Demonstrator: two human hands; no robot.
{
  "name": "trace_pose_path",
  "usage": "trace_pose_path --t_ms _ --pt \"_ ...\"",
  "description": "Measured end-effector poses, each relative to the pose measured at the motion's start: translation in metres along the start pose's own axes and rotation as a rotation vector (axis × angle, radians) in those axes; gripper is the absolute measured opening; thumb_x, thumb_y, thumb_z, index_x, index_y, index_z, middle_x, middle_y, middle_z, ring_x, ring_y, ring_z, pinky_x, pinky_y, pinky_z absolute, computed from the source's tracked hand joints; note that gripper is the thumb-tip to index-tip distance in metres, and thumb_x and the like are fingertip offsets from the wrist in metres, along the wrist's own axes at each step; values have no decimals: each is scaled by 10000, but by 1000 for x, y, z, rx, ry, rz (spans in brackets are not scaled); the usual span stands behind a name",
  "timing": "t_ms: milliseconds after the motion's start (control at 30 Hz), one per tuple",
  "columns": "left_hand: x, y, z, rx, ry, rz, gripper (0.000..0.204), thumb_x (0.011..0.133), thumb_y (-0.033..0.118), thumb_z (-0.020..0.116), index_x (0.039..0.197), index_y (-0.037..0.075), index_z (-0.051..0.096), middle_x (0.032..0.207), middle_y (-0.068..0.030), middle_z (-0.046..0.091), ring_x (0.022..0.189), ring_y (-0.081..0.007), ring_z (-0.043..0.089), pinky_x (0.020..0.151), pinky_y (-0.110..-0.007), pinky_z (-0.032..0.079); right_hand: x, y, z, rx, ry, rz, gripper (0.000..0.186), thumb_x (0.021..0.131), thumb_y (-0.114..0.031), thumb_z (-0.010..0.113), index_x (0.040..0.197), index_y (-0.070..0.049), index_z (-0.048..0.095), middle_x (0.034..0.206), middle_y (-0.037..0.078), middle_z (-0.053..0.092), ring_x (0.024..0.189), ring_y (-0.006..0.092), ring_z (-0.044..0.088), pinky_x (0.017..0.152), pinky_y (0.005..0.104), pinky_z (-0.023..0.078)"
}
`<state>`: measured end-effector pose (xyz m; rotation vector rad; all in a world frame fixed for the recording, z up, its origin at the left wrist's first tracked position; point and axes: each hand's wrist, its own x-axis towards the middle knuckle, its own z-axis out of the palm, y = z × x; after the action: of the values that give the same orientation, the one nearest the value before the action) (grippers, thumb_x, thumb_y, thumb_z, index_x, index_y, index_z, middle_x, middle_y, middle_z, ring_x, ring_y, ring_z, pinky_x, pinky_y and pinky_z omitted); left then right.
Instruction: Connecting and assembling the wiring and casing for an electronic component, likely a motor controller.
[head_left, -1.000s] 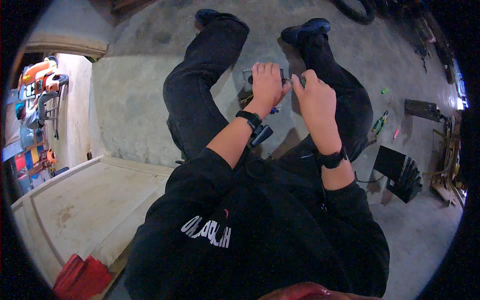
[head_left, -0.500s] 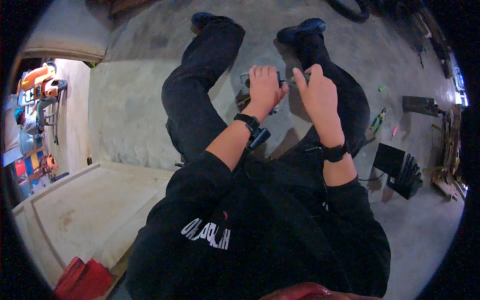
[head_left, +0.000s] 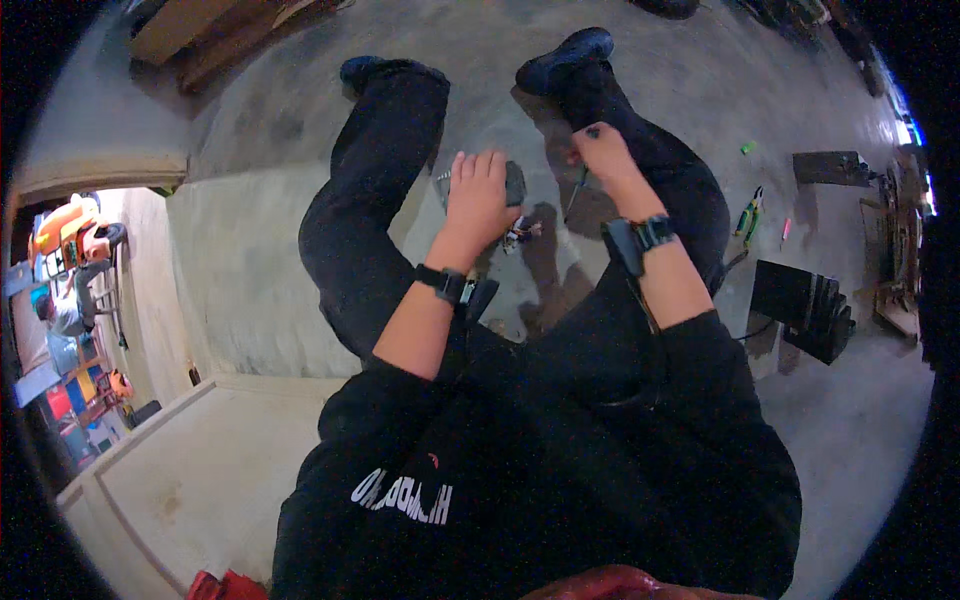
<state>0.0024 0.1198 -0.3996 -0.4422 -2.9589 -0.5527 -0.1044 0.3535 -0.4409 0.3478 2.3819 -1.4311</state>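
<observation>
Between my outstretched legs, my left hand [head_left: 479, 200] is laid over a grey, box-like metal part [head_left: 515, 184], gripping it, with ribs showing at its far left. My right hand [head_left: 604, 155] is closed around a screwdriver [head_left: 579, 184], whose thin shaft points down toward the floor, apart from the metal part. Its handle is mostly hidden in my fist. Just below the metal part, a small cluster of loose parts [head_left: 522, 232] with what look like wires lies on the floor, too small to make out.
Right of my leg lie green-handled pliers [head_left: 749, 215], a pink pen-like tool [head_left: 786, 230] and a small green piece [head_left: 747, 148]. Beyond are black boxy objects [head_left: 785, 295]. At lower left stands a pale framed panel [head_left: 230, 440]. A person [head_left: 70, 305] sits beyond the doorway.
My right hand has drawn away from the metal part, and the screwdriver shaft now shows. My left hand has shifted left and slightly down with the part. The whole view has turned slightly.
</observation>
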Motion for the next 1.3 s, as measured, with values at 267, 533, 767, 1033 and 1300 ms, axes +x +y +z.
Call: trace_pose_path --t_ms 267,533,767,1033,1300 --pt "-12 -7 -20 -5 -148 -123 841 569 111 871 1296 26 455 1299 -172 512 1230 -398 474 1110 -539 322 58 136 90 -578 -151 19 230 823 -223 682 998 -75 703 958 186 717 888 364 693 808 432 544" --pt "-13 -45 -36 -55 -196 -211 810 565 55 845 1276 23 458 1250 -187 519 1181 -422 484 1114 -529 316 52 127 135 -464 -203 -240 279 852 -114 600 1128 -81 627 1114 195 647 1044 429 613 841 480 500" --pt "2 -47 -35 -143 -172 -181 771 584 51 839 1268 43 483 1212 -172 554 1178 -395 503 1078 -511 340 34 99 133 -638 -166 -231 177 867 -94 585 1043 -75 590 1070 175 609 1007 410 612 817 484 511" --pt "9 -44 -29 -215 -66 -154 826 583 175 887 1297 55 489 1227 -158 569 1156 -375 512 1037 -482 357 55 105 125 -575 -63 -143 180 857 -118 629 1020 -59 682 1006 197 698 950 398 664 811 467 528" --pt "12 -42 -13 -189 32 -115 857 581 244 918 1278 8 479 1212 -185 574 1151 -399 526 1038 -499 385 29 -14 56 -52 95 -161 266 868 -225 688 1003 3 708 738 143 709 717 243 714 692 364 540"
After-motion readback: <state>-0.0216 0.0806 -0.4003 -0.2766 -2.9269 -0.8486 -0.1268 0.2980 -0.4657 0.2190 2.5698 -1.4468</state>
